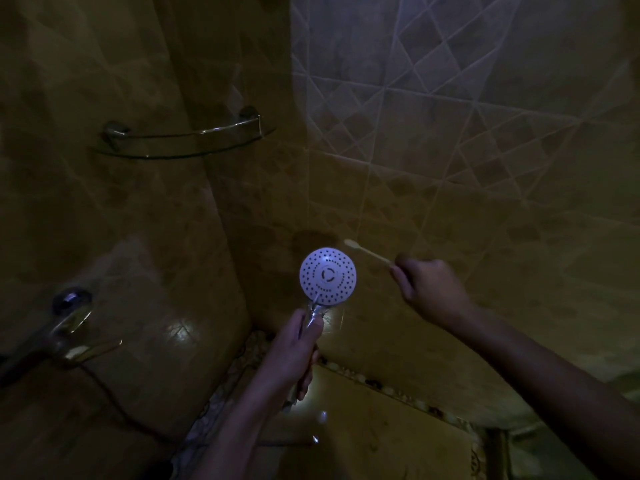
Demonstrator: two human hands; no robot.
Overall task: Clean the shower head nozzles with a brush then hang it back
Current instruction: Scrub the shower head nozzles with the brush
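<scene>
I stand in a dim shower corner where two tiled walls (450, 140) meet: the left wall plain and brownish, the right one crossed by pale diagonal lines and a diamond band. A curved glass corner shelf (187, 140) with a metal rail is fixed across the corner, far and up to the left. Low on the left a chrome tap (69, 317) juts from the wall, with a thin dark hose drooping below it. A strip of pebbly trim runs along the foot of the right wall. My left hand (294, 355) reaches up from the near centre, its fingers wrapped tight around the shiny handle of the shower head (327, 276), which I hold upright with its round white nozzle face turned toward me, bright against the gloom. My right hand (429, 285) comes in from the near right, forearm slanting across, fingers clenched on the end of a pale brush (367, 250). The brush points up and left, its bristled tip just beside the upper right rim of the shower head, apart from it.
</scene>
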